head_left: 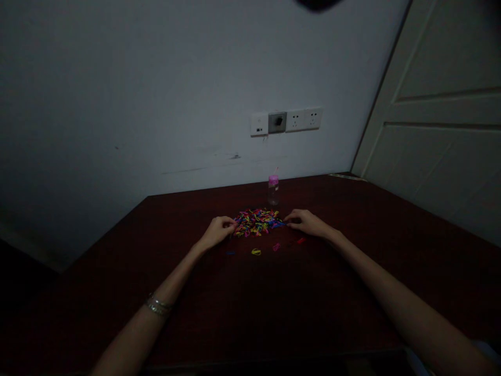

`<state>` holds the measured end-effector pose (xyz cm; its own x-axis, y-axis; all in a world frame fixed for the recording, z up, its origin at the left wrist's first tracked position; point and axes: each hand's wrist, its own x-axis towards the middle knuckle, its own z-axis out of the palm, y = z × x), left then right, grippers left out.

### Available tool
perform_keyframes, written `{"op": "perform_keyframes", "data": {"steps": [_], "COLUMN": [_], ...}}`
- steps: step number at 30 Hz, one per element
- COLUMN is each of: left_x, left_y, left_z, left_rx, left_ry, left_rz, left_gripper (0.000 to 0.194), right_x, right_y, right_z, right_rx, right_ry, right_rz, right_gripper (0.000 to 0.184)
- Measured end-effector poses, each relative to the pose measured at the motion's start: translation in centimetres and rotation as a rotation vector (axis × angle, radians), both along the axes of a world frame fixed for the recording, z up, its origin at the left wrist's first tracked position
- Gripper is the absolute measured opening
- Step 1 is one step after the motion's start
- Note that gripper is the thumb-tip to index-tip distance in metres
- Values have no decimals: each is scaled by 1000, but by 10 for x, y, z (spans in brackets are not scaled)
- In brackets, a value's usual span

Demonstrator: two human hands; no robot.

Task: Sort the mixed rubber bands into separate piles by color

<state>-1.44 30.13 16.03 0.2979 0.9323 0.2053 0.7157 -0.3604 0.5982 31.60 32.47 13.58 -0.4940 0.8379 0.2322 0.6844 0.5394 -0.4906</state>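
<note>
A heap of small, thin coloured loops that look like rubber bands point(256, 222) lies on the dark red table point(235, 308). At the heap's left edge is my left hand point(219, 230), thumb and fingertips drawn together in a pinch; what lies between them is too small to name. My right hand point(307, 221) touches the right edge beside some blue pieces, its thumb and forefinger nearly closed, their hold unclear. In front of the heap lie separate pieces: a blue one point(230, 253), a yellow one point(255, 251), a pink one point(276, 246) and a red one point(301, 241).
Behind the heap stands a clear bottle with a pink lid point(273, 190). A pale wall point(188, 104) with a row of sockets point(303, 119) rises at the table's back edge. To the right is a white panelled door point(442, 136). The room is dim.
</note>
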Motion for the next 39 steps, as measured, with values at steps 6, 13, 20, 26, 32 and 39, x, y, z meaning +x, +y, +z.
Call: {"op": "perform_keyframes", "data": {"steps": [6, 13, 20, 26, 32, 39], "left_x": [1, 3, 1, 2, 1, 2], "left_y": [-2, -4, -3, -5, -4, -5], "left_z": [2, 5, 3, 4, 2, 3], "left_rx": [-12, -24, -23, -27, -36, -62], "left_ry": [-8, -15, -35, -39, -58, -84], "left_rz": [-3, -2, -29, -24, -38, -29], "left_gripper": [31, 32, 32, 34, 35, 34], "right_x": [-5, -9, -10, -9, -9, -9], "right_y": [2, -2, -6, -8, -8, -11], "right_z": [-2, 2, 8, 12, 9, 9], "right_rx": [10, 0, -52, -100, -164, -235], "right_ry": [16, 45, 149, 178, 216, 245], "right_rz": [-24, 8, 8, -18, -41, -58], "right_gripper": [16, 11, 17, 20, 19, 18]}}
